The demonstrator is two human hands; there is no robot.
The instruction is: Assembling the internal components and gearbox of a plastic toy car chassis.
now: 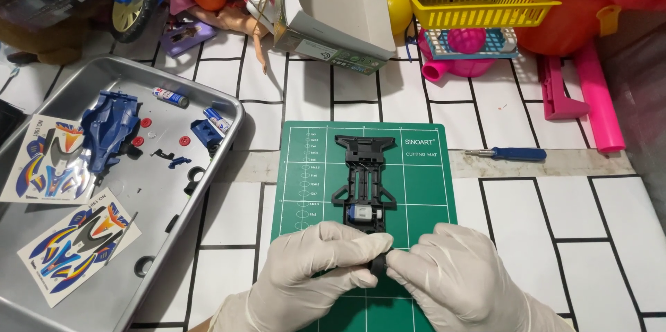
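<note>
A black toy car chassis [363, 172] with a small silver-blue motor [361, 215] lies lengthwise on a green cutting mat [423, 186]. Both my hands wear white gloves and meet at the chassis's near end. My left hand [312, 266] covers the rear of the chassis from the left. My right hand [454, 269] pinches a small black part [379, 264] at the same end; I cannot tell whether it is a wheel or a clip.
A metal tray [149, 214] on the left holds a blue car body [109, 127], sticker sheets [76, 242], small batteries, red and black small parts. A blue-handled screwdriver [510, 154] lies right of the mat. A cardboard box and colourful plastic toys crowd the far edge.
</note>
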